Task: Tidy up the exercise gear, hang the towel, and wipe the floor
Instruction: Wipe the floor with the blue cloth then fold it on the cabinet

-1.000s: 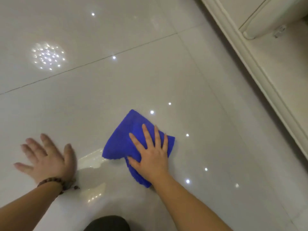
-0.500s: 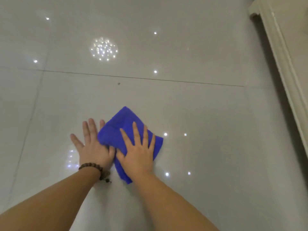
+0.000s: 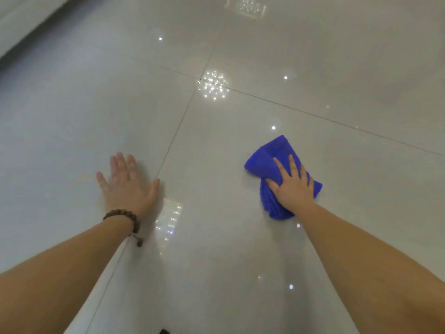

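Observation:
A bright blue cloth (image 3: 267, 157), folded and a little bunched, lies on the glossy pale tiled floor (image 3: 216, 145) at the right. My right hand (image 3: 292, 186) presses flat on its near half, fingers straight and spread. Well to the left, my left hand (image 3: 127, 184) rests flat on the bare floor with fingers spread, a brown bead bracelet (image 3: 121, 216) on its wrist. The two hands are wide apart.
Dark grout lines cross the tiles, meeting near a cluster of light reflections (image 3: 213, 86). A pale wall or skirting edge (image 3: 21, 22) runs along the top left corner. A small dark object (image 3: 165, 331) peeks in at the bottom edge.
My right hand has slid the blue cloth to the right, away from my left hand, which was beside it half a second ago. The view has swung, bringing a skirting into the top left.

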Available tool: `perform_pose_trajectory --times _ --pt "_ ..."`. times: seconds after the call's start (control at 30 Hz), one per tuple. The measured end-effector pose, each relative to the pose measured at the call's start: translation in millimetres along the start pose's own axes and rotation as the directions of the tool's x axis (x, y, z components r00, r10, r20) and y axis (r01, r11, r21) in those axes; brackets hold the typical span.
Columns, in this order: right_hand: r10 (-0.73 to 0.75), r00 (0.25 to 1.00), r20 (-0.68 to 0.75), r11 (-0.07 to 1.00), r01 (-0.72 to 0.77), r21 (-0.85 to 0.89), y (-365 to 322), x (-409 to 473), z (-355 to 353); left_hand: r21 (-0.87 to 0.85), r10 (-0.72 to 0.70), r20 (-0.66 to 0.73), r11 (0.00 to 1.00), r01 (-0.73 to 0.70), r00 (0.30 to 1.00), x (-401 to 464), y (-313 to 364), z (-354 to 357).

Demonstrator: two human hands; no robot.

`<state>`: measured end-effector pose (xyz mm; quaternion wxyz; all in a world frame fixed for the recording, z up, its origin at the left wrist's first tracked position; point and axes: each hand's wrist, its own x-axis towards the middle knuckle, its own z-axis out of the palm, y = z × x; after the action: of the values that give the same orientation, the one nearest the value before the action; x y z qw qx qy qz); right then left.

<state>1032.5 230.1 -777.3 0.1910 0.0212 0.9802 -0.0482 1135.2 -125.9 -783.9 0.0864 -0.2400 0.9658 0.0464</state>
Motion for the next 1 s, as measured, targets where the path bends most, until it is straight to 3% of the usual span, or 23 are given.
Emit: perform_pose_trajectory --times 0.07,0.13,0.17,0.23,0.3,0.37,0.43,0.47,0.5,0.57,0.6,0.63,0.67,0.7,0.73,0.77,0.8,0.83,0.87,0.9,0.93,0.97,1.0 --pt "0.128 0.992 0.013 0.988 -0.129 0.083 -24.4 -9.4 0.0 0.013 -0.165 0.096 0.986 0.165 0.982 -2.3 -62.2 -0.5" --pt "0.179 0.983 -0.05 0.977 -0.171 0.125 -72.1 -36.2 19.9 0.042 -0.21 0.149 0.978 0.206 0.966 -8.3 -87.0 6.7" --pt "0.092 0.987 -0.134 0.992 -0.079 0.097 -102.4 -59.4 36.8 0.048 -0.201 0.144 0.979 0.196 0.969 -10.5 -89.5 12.0" --pt "-0.299 0.931 -0.209 0.952 0.305 -0.005 -163.1 -118.8 74.7 0.035 -0.184 0.12 0.983 0.181 0.976 -9.3 -90.0 19.2" --pt "-0.678 0.729 -0.095 0.733 0.664 -0.145 -197.1 -173.3 107.4 -0.001 -0.181 0.115 0.983 0.182 0.977 -6.2 -91.2 20.5" --pt "-0.828 0.56 0.017 0.55 0.819 -0.167 -195.9 -181.4 110.1 -0.006 -0.172 0.112 0.985 0.174 0.979 -5.8 -94.4 22.7" --pt "-0.854 0.521 -0.006 0.511 0.835 -0.205 -172.6 -148.1 97.5 -0.014 -0.162 0.099 0.986 0.164 0.982 -7.5 -95.4 23.8" --pt "-0.803 0.593 -0.063 0.591 0.777 -0.219 -157.8 -127.3 90.8 -0.016 -0.154 0.087 0.988 0.156 0.984 -8.8 -95.0 22.9" --pt "-0.674 0.722 -0.158 0.737 0.643 -0.207 -141.1 -104.5 80.8 -0.019 -0.146 0.078 0.989 0.148 0.986 -9.5 -95.0 22.3" --pt "-0.15 0.952 -0.266 0.988 0.154 -0.007 -112.0 -68.1 54.2 -0.03 -0.139 0.085 0.989 0.142 0.987 -9.8 -96.3 21.7" --pt "0.168 0.964 -0.207 0.973 -0.13 0.189 -109.4 -60.9 42.6 -0.036 -0.137 0.09 0.989 0.14 0.987 -9.2 -97.6 22.4" --pt "0.377 0.916 -0.137 0.895 -0.321 0.31 -116.6 -62.4 37.8 -0.042 -0.132 0.092 0.99 0.137 0.987 -9.0 -98.9 23.1" --pt "0.407 0.906 -0.114 0.882 -0.358 0.306 -133.1 -73.1 38.5 -0.048 -0.128 0.095 0.99 0.133 0.987 -8.5 -100.1 23.5" --pt "0.276 0.95 -0.147 0.944 -0.239 0.229 -153.9 -88.5 46.6 -0.057 -0.126 0.105 0.99 0.132 0.987 -7.4 -101.1 23.2" --pt "0.001 0.977 -0.215 0.992 0.025 0.12 -177.1 -109.3 61.9 -0.069 -0.127 0.118 0.988 0.135 0.985 -5.7 -101.3 22.5" --pt "-0.341 0.917 -0.207 0.937 0.348 0.0 -198.7 -134.6 81.2 -0.092 -0.125 0.134 0.986 0.137 0.983 -4.3 -101.1 20.0" --pt "-0.651 0.75 -0.116 0.759 0.64 -0.118 -213.9 -161.8 99.4 -0.131 -0.116 0.149 0.982 0.135 0.982 -4.4 -101.7 16.4" --pt "-0.826 0.564 -0.004 0.554 0.811 -0.188 -221.0 -178.7 108.7 -0.195 -0.102 0.156 0.972 0.132 0.982 -5.5 -104.0 11.8" --pt "-0.904 0.419 0.09 0.397 0.897 -0.195 -224.1 -173.3 103.0 -0.267 -0.089 0.148 0.955 0.127 0.985 -7.7 -108.5 7.0" --pt "-0.934 0.341 0.11 0.317 0.929 -0.194 -224.0 -149.3 93.6 -0.329 -0.091 0.124 0.936 0.128 0.988 -12.1 -115.3 3.2" --pt "-0.936 0.347 0.059 0.325 0.916 -0.234 -221.7 -120.1 86.0 -0.365 -0.115 0.092 0.92 0.141 0.989 -19.6 -123.8 0.6" --pt "-0.883 0.469 -0.006 0.456 0.857 -0.237 -217.6 -89.7 75.2 -0.371 -0.154 0.061 0.914 0.166 0.986 -30.9 -133.0 -0.6" --pt "-0.741 0.667 -0.077 0.667 0.719 -0.194 -212.7 -59.4 61.4 -0.355 -0.196 0.035 0.914 0.195 0.98 -43.5 -141.7 2.0"
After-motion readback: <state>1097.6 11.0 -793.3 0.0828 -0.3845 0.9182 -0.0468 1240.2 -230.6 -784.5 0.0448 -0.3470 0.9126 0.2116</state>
